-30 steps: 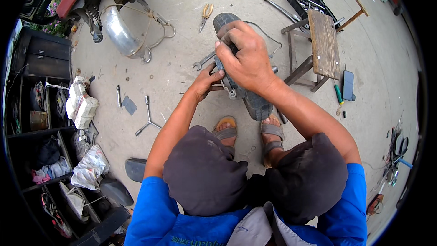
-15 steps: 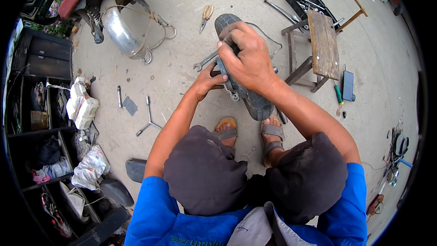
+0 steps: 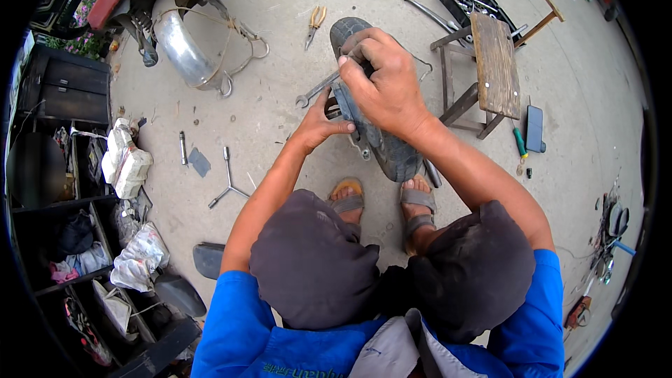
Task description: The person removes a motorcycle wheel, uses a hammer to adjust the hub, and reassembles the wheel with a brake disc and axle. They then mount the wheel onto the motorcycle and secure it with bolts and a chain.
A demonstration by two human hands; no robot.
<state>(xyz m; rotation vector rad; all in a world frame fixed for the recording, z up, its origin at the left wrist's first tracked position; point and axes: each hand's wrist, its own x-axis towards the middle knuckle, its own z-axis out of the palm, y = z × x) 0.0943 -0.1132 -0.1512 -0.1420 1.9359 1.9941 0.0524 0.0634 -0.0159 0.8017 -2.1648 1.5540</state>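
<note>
A small black-tyred wheel (image 3: 400, 159) stands on edge on the concrete just ahead of my sandalled feet. My left hand (image 3: 318, 126) is at its left side, thumb and fingers closed around the metal hub part (image 3: 336, 106). Over the top of the wheel is my right hand (image 3: 386, 87), fingers curled and thumb pressed against them. Whatever this pinch holds is hidden. An open-ended wrench (image 3: 315, 91) lies beyond my left hand, its far end passing behind the wheel. Pliers with orange-yellow handles (image 3: 315, 26) lie farther off.
A wooden stool (image 3: 495, 66) and a black tool crate (image 3: 470, 1) stand at right. A three-armed socket wrench (image 3: 227, 178) lies at left, near a black compartment shelf (image 3: 52, 206). A part-dismantled vehicle with a silver fender (image 3: 183, 45) is far left. A phone (image 3: 535, 129) lies right.
My right hand has shifted slightly to the right and turned a little. The left thumb has moved slightly along the hub, and more of the hub's metal shows.
</note>
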